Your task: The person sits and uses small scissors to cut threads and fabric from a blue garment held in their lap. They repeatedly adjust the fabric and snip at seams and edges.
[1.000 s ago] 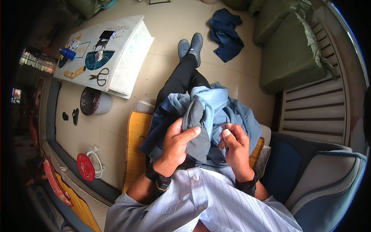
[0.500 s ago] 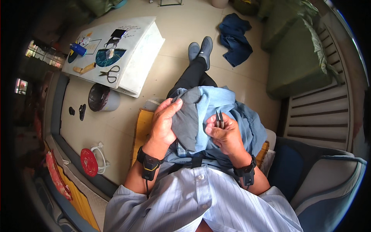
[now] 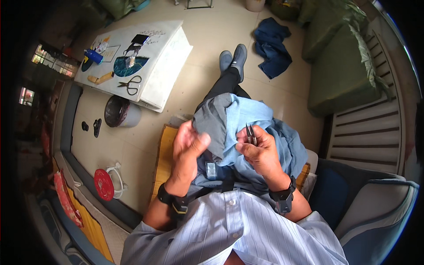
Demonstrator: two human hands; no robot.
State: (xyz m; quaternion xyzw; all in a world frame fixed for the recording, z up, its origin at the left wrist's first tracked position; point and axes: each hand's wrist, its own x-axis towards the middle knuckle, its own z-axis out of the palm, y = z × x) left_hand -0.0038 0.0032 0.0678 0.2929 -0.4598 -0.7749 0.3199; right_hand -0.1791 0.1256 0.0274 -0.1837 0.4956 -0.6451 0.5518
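A light blue denim garment (image 3: pixel 249 110) with a grey lining piece (image 3: pixel 213 121) lies across my lap. My right hand (image 3: pixel 263 154) is closed around small dark thread snips (image 3: pixel 251 134), their two points facing away from me, and rests against the denim. At the left edge of the grey piece is my left hand (image 3: pixel 185 150). Its thumb stands apart from the fingers, which are slightly blurred and partly behind the cloth. A small pale label (image 3: pixel 211 170) shows on the dark cloth below the grey piece.
A white table (image 3: pixel 170 57) at the left bears black-handled scissors (image 3: pixel 130 85) and a blue bottle (image 3: pixel 94 56). Beside it stands a lined bin (image 3: pixel 132 115). Dark blue jeans (image 3: pixel 271 48) lie on the floor ahead. Green covered furniture (image 3: pixel 342 75) and a slatted bench (image 3: pixel 366 134) are at the right.
My left thumb has lifted off the grey piece and the hand has turned outward. The cloth has shifted, uncovering the pale label. My right hand still holds the snips.
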